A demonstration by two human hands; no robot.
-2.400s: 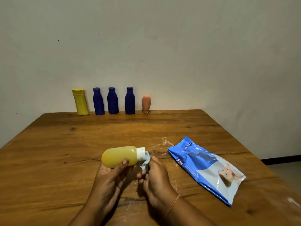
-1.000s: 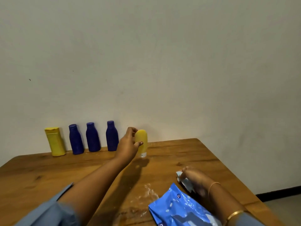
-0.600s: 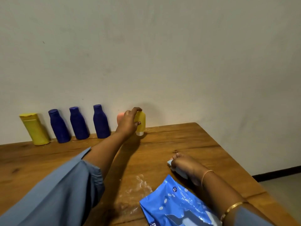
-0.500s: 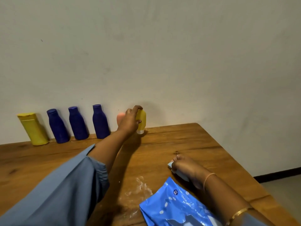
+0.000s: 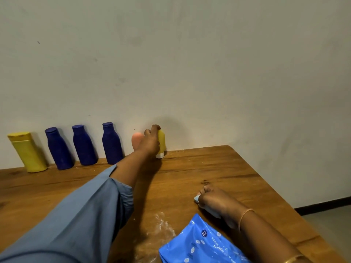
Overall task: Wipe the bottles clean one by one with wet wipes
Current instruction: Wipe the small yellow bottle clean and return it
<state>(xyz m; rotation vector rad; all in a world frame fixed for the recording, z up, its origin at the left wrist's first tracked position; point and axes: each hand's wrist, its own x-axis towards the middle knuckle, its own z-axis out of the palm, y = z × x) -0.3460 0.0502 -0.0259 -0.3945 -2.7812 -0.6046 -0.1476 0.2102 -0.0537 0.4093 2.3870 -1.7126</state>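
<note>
My left hand [image 5: 151, 142] reaches to the back edge of the table [image 5: 218, 168], just above frame centre. Its fingers are curled round the yellow bottle [image 5: 162, 140], which stands upright with its white cap down on the wood, just right of the peach bottle [image 5: 136, 141]. The blue bottles [image 5: 83, 146] run leftward from that grip along the wall [image 5: 190, 73], so I judge the left hand the nearer one for the next pick. My right hand [image 5: 216, 201] rests at lower right, well apart, bunched round the wipe [image 5: 196, 198].
</note>
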